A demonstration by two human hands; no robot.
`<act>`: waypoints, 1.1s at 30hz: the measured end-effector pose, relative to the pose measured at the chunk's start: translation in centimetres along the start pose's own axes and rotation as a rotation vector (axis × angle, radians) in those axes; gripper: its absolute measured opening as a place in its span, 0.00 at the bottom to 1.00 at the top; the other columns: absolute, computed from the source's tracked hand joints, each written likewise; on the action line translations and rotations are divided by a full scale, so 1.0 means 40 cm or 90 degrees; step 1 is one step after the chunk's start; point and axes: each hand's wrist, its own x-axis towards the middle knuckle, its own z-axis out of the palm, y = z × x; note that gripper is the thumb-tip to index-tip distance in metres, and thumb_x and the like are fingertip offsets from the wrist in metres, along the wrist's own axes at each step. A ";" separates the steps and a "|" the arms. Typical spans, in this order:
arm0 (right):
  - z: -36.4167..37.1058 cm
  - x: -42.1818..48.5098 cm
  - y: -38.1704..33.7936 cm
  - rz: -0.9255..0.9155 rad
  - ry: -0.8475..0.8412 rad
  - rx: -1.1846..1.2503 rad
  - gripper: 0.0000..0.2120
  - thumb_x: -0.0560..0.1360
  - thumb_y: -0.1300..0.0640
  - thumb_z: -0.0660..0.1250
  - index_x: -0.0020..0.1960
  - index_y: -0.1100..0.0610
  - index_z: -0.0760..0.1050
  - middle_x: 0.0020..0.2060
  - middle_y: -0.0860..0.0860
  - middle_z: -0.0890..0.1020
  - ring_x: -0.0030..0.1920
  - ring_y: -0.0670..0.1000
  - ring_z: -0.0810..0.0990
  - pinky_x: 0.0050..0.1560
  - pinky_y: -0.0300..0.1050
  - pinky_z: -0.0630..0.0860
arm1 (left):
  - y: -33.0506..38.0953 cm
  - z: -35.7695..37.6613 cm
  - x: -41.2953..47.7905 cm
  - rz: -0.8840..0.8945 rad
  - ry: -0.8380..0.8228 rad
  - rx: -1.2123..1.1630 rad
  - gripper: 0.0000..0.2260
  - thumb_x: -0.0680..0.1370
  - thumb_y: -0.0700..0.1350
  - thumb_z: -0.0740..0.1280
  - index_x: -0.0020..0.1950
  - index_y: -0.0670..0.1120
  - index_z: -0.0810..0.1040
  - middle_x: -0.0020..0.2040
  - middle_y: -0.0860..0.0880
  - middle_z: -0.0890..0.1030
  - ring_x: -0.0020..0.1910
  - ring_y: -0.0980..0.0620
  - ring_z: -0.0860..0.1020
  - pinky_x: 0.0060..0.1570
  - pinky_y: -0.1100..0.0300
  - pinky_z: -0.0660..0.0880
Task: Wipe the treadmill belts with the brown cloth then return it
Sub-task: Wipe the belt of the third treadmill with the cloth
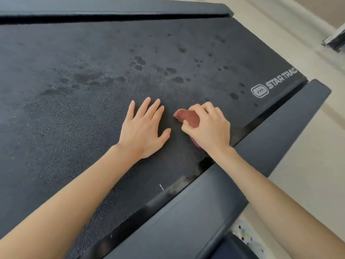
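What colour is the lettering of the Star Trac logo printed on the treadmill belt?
White, on the dark grey treadmill belt; the Star Trac logo shows in the head view.

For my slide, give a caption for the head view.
Right hand grips brown cloth on spotted treadmill belt; left hand rests flat beside it.

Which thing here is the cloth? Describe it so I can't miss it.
Find the wide black belt and the white logo near its right edge. Below and left of the logo, the right hand grips the bunched cloth. It is the only reddish-brown thing there.
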 end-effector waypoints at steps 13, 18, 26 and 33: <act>0.142 0.406 0.130 -0.117 0.010 0.086 0.16 0.69 0.41 0.66 0.53 0.49 0.76 0.49 0.50 0.78 0.50 0.57 0.76 0.41 0.45 0.66 | 0.004 -0.001 -0.001 -0.031 -0.004 -0.006 0.29 0.77 0.63 0.48 0.74 0.51 0.62 0.76 0.55 0.59 0.76 0.54 0.51 0.74 0.48 0.50; 0.110 0.366 0.124 -0.169 -0.037 0.109 0.16 0.70 0.44 0.67 0.54 0.49 0.77 0.50 0.49 0.78 0.50 0.55 0.75 0.40 0.42 0.65 | 0.025 -0.019 -0.003 -0.093 -0.039 0.013 0.30 0.76 0.65 0.44 0.76 0.55 0.53 0.77 0.59 0.50 0.75 0.60 0.43 0.75 0.54 0.44; 0.008 0.011 0.126 -0.308 0.042 0.149 0.14 0.70 0.38 0.66 0.44 0.49 0.77 0.41 0.47 0.76 0.38 0.52 0.73 0.35 0.45 0.72 | 0.029 -0.001 -0.006 -0.106 -0.030 0.039 0.31 0.76 0.64 0.41 0.77 0.53 0.51 0.77 0.58 0.49 0.75 0.59 0.43 0.75 0.53 0.43; 0.015 0.057 0.068 -0.233 0.049 0.134 0.11 0.68 0.42 0.66 0.42 0.49 0.78 0.39 0.46 0.78 0.38 0.51 0.75 0.33 0.42 0.71 | 0.028 -0.001 -0.008 -0.098 0.001 -0.001 0.31 0.76 0.63 0.45 0.76 0.49 0.58 0.76 0.54 0.55 0.76 0.55 0.49 0.75 0.51 0.46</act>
